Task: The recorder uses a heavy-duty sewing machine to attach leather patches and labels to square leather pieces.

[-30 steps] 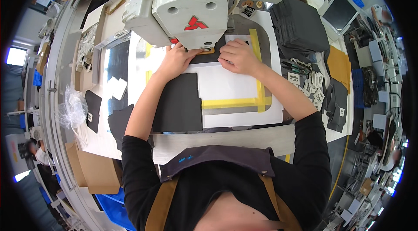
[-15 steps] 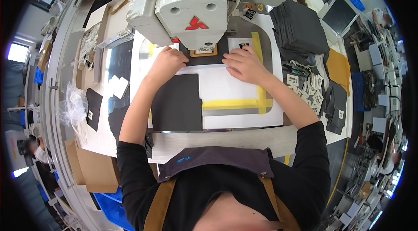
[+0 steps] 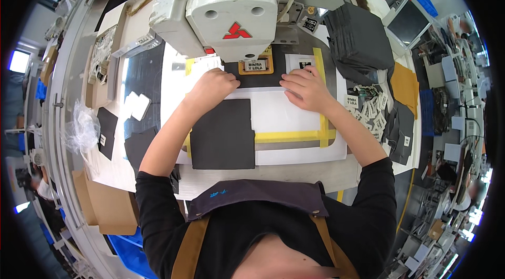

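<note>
Black panel (image 3: pixel 264 81) between two palm-down hands (image 3: pixel 309 89).

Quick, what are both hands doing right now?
Left hand: curled at the far black piece; grip cannot be told.
Right hand: open, fingers spread at that piece's right edge.

Bottom centre: black top (image 3: pixel 236 239), sleeves (image 3: pixel 374 192) ending near elbows; dark purple-grey apron bib (image 3: pixel 263 200), small blue marking (image 3: pixel 218 194), metal snap (image 3: pixel 315 212), brown straps (image 3: pixel 190 247).

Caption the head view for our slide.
Left hand and right hand flank a yellow-framed label on black material at a white sewing machine.
</note>
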